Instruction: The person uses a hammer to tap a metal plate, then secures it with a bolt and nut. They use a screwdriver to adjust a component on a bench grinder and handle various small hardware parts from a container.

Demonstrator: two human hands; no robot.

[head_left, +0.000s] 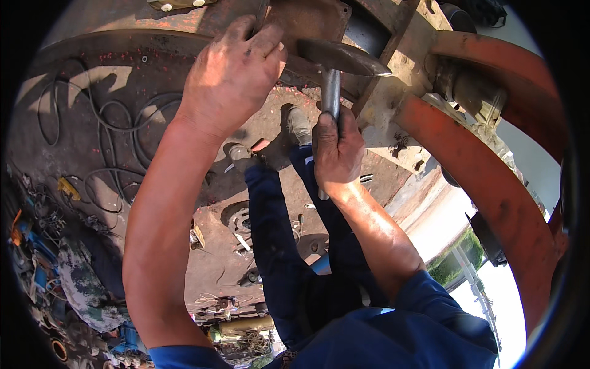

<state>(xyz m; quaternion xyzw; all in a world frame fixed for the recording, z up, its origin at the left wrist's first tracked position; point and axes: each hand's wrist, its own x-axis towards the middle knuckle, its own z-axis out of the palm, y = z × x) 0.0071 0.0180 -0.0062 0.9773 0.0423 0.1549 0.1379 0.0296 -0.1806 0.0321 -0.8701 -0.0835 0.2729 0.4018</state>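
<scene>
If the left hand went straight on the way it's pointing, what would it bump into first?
The left hand, with the dark rod it grips, would probably meet the rusty metal plate just ahead of it. How near that is, I can't tell.

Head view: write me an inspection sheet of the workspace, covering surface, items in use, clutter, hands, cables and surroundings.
Surface: brown, stained ground, with sunlit and shaded patches.
Items in use: hammer, head up near a rusty metal plate, contact unclear; slim metal tool, cut off by the picture's top.
Clutter: mixed parts piled at lower left, beside camouflage fabric; small loose items around the legs.
Hands: left hand closed around the slim metal tool; right hand gripping the hammer's handle.
Cables: black cable in loose loops, left of the left forearm.
Surroundings: orange-red curved bar at right; greenery beyond.
</scene>
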